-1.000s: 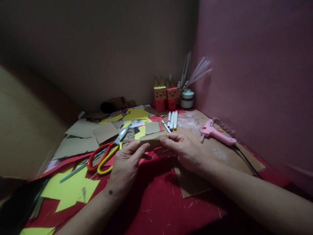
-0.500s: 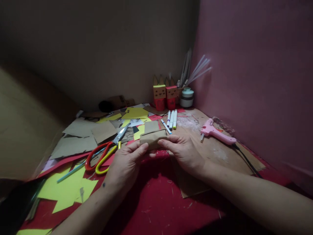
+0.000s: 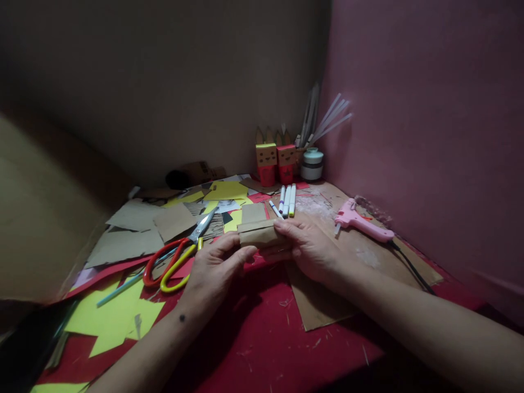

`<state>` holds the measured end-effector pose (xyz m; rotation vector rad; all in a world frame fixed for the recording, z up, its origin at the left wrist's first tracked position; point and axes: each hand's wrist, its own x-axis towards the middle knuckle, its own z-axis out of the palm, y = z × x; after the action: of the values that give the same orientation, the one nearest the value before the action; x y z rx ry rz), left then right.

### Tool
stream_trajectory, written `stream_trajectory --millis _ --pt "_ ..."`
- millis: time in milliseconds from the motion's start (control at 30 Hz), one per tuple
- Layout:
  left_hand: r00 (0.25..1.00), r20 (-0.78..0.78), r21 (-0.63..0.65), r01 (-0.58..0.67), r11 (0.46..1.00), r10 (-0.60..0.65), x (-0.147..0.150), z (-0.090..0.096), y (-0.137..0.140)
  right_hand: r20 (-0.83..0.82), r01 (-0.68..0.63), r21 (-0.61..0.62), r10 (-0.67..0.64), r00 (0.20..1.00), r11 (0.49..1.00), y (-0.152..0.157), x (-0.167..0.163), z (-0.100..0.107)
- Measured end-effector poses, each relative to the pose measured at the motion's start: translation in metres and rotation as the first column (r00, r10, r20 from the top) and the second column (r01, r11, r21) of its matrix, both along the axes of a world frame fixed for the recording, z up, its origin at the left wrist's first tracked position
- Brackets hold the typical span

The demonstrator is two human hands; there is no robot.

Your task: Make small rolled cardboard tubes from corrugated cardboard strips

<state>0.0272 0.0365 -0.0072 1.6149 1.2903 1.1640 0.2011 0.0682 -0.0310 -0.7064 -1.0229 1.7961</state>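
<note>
Lengthwise, the cardboard piece [image 3: 261, 236] runs crosswise, left hand [image 3: 215, 270] to right hand [image 3: 314, 250].

Dim light; dark grey wall [image 3: 184, 82] meets pinkish-purple wall [image 3: 429, 109] at right; red table [image 3: 266, 338] below

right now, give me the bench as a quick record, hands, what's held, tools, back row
left hand: at the left end of the folded cardboard piece, thumb by its lower edge; grip unclear
right hand: pinching the piece's right end, thumb on top
scissors: beyond the left hand, red and yellow handles, lying among paper and cardboard scraps
glue gun: pink, corded, lying on a cardboard sheet to the right
markers: white-barrelled, beyond the held piece
back row: two cardboard-faced figures, lidded jar to their right
</note>
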Motion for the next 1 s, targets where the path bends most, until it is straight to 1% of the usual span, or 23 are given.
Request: stream_trajectory --millis 67,133,167,233,300,367,433,500,567,667,800,833,867,900,967,1000 --pt "0.998 0.057 -0.137 0.006 0.991 0.002 -0.001 0.001 -0.001 0.031 0.026 0.03 -0.027 0.999 0.999 -0.001 -0.001 -0.001" --pt "0.992 0.119 -0.249 -0.002 0.968 0.032 -0.003 0.002 -0.001 0.078 0.053 0.079 -0.059 0.995 0.995 -0.002 -0.001 -0.002" --pt "0.988 0.148 -0.28 -0.005 0.96 0.048 -0.003 0.002 -0.001 0.1 0.055 0.095 -0.064 0.993 0.994 -0.003 -0.001 -0.002" --pt "0.98 0.191 -0.289 -0.003 0.957 0.061 -0.001 0.003 -0.002 0.12 0.013 0.096 -0.024 0.992 0.995 -0.005 -0.001 -0.001" --pt "0.982 0.188 -0.232 0.017 0.973 0.028 0.002 0.006 -0.003 0.112 -0.063 0.093 0.052 0.992 0.994 -0.007 -0.002 -0.001" --pt "0.989 0.146 -0.15 0.051 0.987 -0.029 0.006 0.008 -0.005 0.097 -0.105 0.097 0.095 0.991 0.99 -0.009 -0.003 0.0" --pt "0.995 0.091 -0.12 0.058 0.991 -0.047 0.009 0.008 -0.007 0.091 -0.087 0.084 0.079 0.993 0.993 -0.012 -0.005 0.002" --pt "0.999 0.042 -0.155 0.009 0.988 -0.002 0.009 0.007 -0.008 0.061 -0.047 0.066 0.043 0.997 0.997 -0.014 -0.007 0.004" --pt "0.999 0.032 -0.164 -0.032 0.986 0.038 0.008 0.005 -0.008 0.017 -0.022 0.082 0.02 1.0 0.996 -0.015 -0.008 0.006" --pt "0.996 0.073 -0.073 -0.039 0.997 0.044 0.008 0.002 -0.007 0.006 0.001 0.115 -0.002 1.0 0.993 -0.016 -0.009 0.007" --pt "0.997 0.051 -0.052 -0.059 0.997 0.062 0.007 0.0 -0.005 0.051 0.006 0.168 -0.015 0.999 0.986 -0.013 -0.009 0.003" --pt "0.997 0.039 -0.024 -0.062 0.998 0.063 0.006 -0.001 -0.005 0.055 0.003 0.187 -0.013 0.998 0.982 -0.012 -0.009 0.002" --pt "0.998 0.016 0.029 -0.068 0.997 0.067 0.004 -0.002 -0.004 0.061 0.007 0.198 -0.02 0.998 0.98 -0.01 -0.007 0.001" --pt "0.997 -0.019 0.107 -0.073 0.992 0.075 0.002 -0.004 -0.003 0.07 0.033 0.198 -0.048 0.996 0.98 -0.009 -0.005 0.001" --pt "0.986 -0.128 0.293 -0.062 0.954 0.103 -0.003 -0.006 -0.001 0.115 0.157 0.198 -0.181 0.977 0.968 -0.005 0.0 0.001" --pt "0.974 -0.194 0.373 -0.039 0.927 0.119 -0.006 -0.008 0.0 0.156 0.238 0.227 -0.277 0.948 0.944 -0.003 0.004 0.001"
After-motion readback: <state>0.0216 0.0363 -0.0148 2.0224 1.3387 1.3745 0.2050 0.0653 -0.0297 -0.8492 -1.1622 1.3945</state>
